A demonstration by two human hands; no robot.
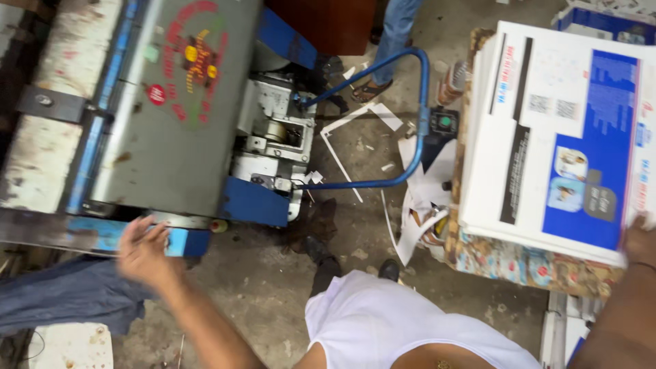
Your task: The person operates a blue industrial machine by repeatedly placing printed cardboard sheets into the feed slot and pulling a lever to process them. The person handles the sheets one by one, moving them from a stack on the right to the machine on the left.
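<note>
Sheets (560, 137) touch right grip (641, 236); left grip (142, 249) at machine (171, 102).

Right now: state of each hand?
Left hand: open, blurred, holding nothing, at the machine's front edge.
Right hand: on the printed sheet stack; grip cannot be told.

Stained concrete floor (273, 287) (littered with paper scraps (355, 137)); grey-and-blue machine (171, 102) beside it.

Stained concrete floor (273, 287), white paper scraps (417, 198) scattered, press machine (171, 116) standing
</note>
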